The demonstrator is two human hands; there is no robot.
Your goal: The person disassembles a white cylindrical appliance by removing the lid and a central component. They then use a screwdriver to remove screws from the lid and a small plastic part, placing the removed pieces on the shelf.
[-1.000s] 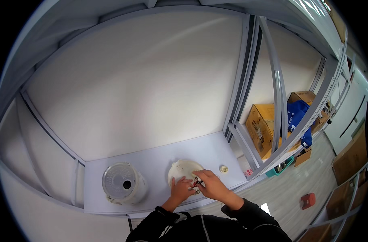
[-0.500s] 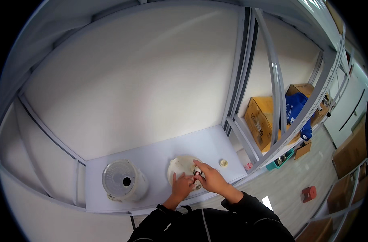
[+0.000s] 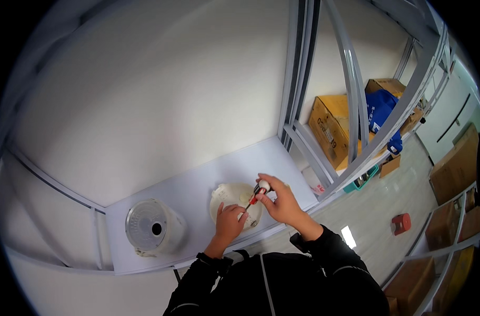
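Since the earlier frame, the right hand (image 3: 278, 199) and the screwdriver (image 3: 262, 190) have drawn up and away from the left hand (image 3: 230, 221), exposing the slim shaft; the whole view has also swung. The right hand is closed around the red-and-black handle. The shaft slants down toward the left fingertips, over the round cream plastic part (image 3: 217, 196), which lies on the bench (image 3: 240, 163) near its front edge. Whether the left fingers pinch anything cannot be told; nor can contact at the tip.

Risks, in the inspector's judgement: the tip may skid off its seat and strike the left fingers, since they stand right beside it. A slanted shaft under load could chew a fastener head, if one is there. The shallow part, apparently steadied by one hand only, may turn or slide toward the front edge under push. The white cylindrical housing (image 3: 172, 225) stands well apart, to the left.
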